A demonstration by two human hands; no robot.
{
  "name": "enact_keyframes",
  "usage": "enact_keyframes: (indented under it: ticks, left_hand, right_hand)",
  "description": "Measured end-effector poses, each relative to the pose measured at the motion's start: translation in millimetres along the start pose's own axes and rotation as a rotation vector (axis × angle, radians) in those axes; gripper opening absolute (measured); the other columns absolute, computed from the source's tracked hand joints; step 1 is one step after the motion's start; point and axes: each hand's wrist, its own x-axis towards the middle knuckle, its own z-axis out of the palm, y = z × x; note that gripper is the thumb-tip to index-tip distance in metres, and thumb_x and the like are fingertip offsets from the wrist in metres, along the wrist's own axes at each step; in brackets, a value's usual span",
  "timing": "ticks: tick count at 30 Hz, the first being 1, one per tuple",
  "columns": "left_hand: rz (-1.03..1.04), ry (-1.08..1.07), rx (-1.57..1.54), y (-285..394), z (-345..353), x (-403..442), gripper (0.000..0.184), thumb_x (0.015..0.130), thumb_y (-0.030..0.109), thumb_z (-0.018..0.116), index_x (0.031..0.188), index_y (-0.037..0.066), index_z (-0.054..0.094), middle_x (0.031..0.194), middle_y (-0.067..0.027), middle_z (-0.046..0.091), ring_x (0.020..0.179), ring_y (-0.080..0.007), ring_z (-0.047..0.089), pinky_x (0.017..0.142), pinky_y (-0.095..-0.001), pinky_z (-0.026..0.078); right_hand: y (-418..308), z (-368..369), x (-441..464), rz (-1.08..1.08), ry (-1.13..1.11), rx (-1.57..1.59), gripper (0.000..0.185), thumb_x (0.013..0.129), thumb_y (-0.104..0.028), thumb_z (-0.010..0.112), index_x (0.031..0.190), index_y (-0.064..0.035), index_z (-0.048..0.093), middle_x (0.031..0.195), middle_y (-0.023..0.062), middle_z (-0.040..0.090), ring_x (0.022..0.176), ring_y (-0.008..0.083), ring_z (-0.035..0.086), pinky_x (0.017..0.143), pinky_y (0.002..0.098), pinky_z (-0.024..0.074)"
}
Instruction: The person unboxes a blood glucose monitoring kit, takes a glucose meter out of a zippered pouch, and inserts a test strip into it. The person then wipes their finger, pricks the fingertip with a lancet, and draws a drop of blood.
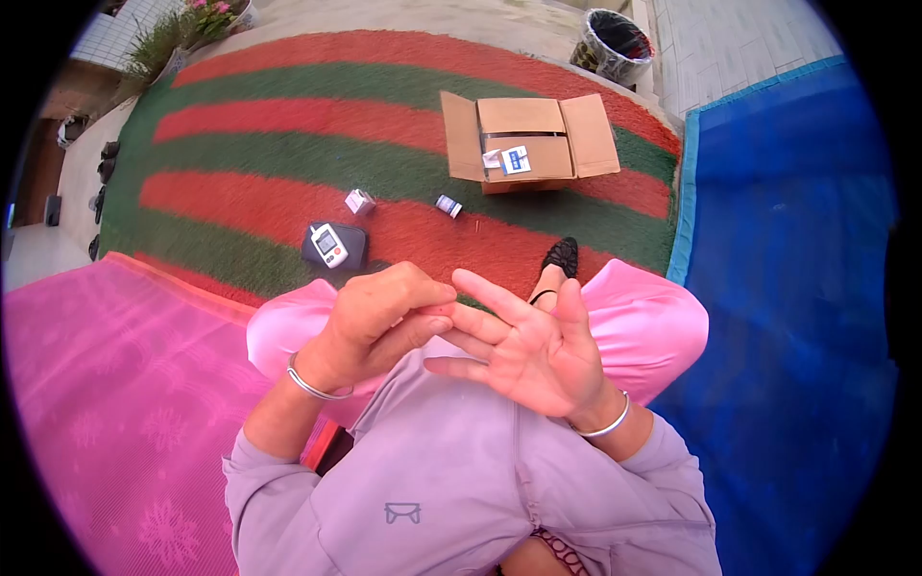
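Observation:
Palm up, my right hand (547, 355) has its fingers spread and holds nothing. The fingers of my left hand (389, 317) pinch the tip of one of its fingers, where a tiny red spot shows. Beyond my left hand, a white handheld meter (329, 247) with a small screen rests on a dark case (355, 252). A small white box (359, 202) stands behind it. To the right of that box is a small white and dark blue container (448, 205).
An open cardboard box (523, 117) with a blue and white packet (516, 160) on it is at the back right. Behind stands a lined bin (615, 48). My foot in a black shoe (560, 257) rests on the red and green striped mat (288, 144).

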Motion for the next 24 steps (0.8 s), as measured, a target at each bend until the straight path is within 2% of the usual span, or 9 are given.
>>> enact_keyframes:
  ticks: [4,5,8,11,12,15,18,19,24]
  left_hand:
    - [-0.115,0.095,0.023,-34.4,16.0,8.0,0.027,0.082,0.011,0.057,0.106,-0.001,0.056,0.078,-0.0105,0.055,0.068,-0.0179,0.055,0.061,-0.026,0.044]
    - [-0.405,0.177,-0.27,-41.7,18.0,13.0,0.027,0.085,0.015,0.054,0.105,-0.003,0.057,0.081,-0.008,0.059,0.074,-0.0159,0.057,0.067,-0.0258,0.045]
    - [-0.527,0.307,-0.223,-100.7,34.4,40.9,0.026,0.085,0.015,0.054,0.103,-0.003,0.058,0.083,-0.0082,0.06,0.077,-0.0155,0.057,0.07,-0.0263,0.045]
    - [-0.379,0.117,0.308,-171.8,67.2,67.4,0.02,0.081,0.012,0.057,0.096,-0.002,0.059,0.087,-0.0143,0.061,0.08,-0.0243,0.06,0.071,-0.0313,0.046]
    - [-0.458,0.032,0.357,-185.9,79.0,82.1,0.022,0.08,0.013,0.056,0.096,-0.001,0.06,0.087,-0.0172,0.061,0.083,-0.0312,0.06,0.072,-0.0365,0.046]
    - [-0.587,-0.118,0.582,-228.1,108.6,124.6,0.019,0.08,0.015,0.053,0.089,0.0,0.06,0.085,-0.0179,0.062,0.081,-0.034,0.06,0.07,-0.0406,0.047]
    - [-0.538,-0.188,0.716,-274.3,127.1,139.9,0.017,0.079,0.016,0.051,0.08,0.001,0.058,0.082,-0.0193,0.062,0.08,-0.0367,0.06,0.068,-0.0448,0.047]
    - [-0.533,-0.199,0.707,-284.5,132.6,141.4,0.017,0.079,0.016,0.051,0.08,0.001,0.058,0.082,-0.0193,0.062,0.08,-0.0367,0.06,0.068,-0.0448,0.047]
    - [-0.579,-0.225,0.732,-306.7,144.7,142.4,0.014,0.078,0.016,0.052,0.077,0.003,0.058,0.08,-0.0208,0.061,0.077,-0.0377,0.06,0.066,-0.0464,0.047]
  right_hand:
    - [-14.0,-13.7,6.1,-0.089,0.117,0.005,0.072,0.089,-0.058,0.021,0.14,-0.0078,0.01,0.141,0.0165,0.025,0.128,0.0265,0.029,0.103,0.044,0.0232]
    - [-21.6,-19.1,6.6,-0.098,0.125,0.007,0.072,0.089,-0.058,0.021,0.14,-0.0078,0.01,0.141,0.0165,0.025,0.128,0.0265,0.029,0.103,0.044,0.0232]
    - [-54.3,-42.1,4.2,-0.226,0.383,-0.097,0.065,0.092,-0.051,0.026,0.139,-0.0074,0.014,0.137,0.0167,0.033,0.126,0.0256,0.034,0.098,0.0424,0.0311]
    - [-92.5,-49.4,7.3,-0.325,0.424,-0.207,0.061,0.093,-0.048,0.027,0.136,-0.0056,0.019,0.134,0.0175,0.036,0.124,0.0255,0.036,0.098,0.0425,0.0318]
    - [-102.9,-49.2,10.9,-0.354,0.432,-0.217,0.061,0.093,-0.048,0.027,0.136,-0.0053,0.019,0.134,0.0178,0.037,0.123,0.0255,0.037,0.098,0.0422,0.0319]
    - [-123.9,-49.5,20.4,-0.406,0.457,-0.194,0.059,0.093,-0.046,0.028,0.134,-0.0048,0.022,0.132,0.0179,0.04,0.121,0.0253,0.039,0.097,0.0416,0.0327]
    - [-127.5,-47.1,23.4,-0.419,0.488,-0.109,0.054,0.094,-0.045,0.027,0.13,-0.0049,0.03,0.128,0.0179,0.043,0.119,0.0261,0.041,0.096,0.0418,0.034]
    - [-129.1,-49.7,22.0,-0.417,0.454,-0.117,0.058,0.093,-0.045,0.028,0.134,-0.003,0.027,0.134,0.0192,0.036,0.125,0.0293,0.034,0.1,0.0483,0.0302]
    - [-135.9,-50.9,20.3,-0.451,0.465,-0.106,0.059,0.093,-0.045,0.028,0.134,-0.0032,0.026,0.134,0.0192,0.034,0.125,0.0291,0.034,0.1,0.0485,0.0298]
